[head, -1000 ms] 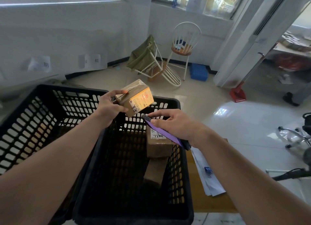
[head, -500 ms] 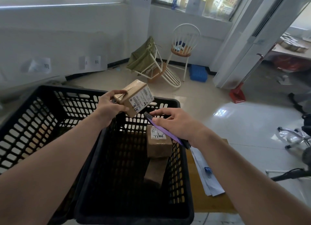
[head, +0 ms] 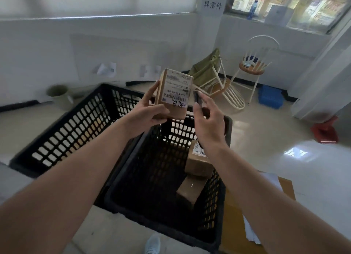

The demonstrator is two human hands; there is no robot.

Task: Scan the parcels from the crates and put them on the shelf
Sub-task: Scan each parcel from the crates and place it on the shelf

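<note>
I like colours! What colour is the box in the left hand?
Brown cardboard box with a white label, gripped by the left hand; head view shows it.

Prob. parcel depot; black crates point(head: 79, 124) w/ labelled parcels point(head: 198, 163); wall sign point(head: 212, 5)

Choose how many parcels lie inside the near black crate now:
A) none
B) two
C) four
B: two brown parcels lie against the right wall of the near crate, while a third parcel is held up in the left hand.
</note>
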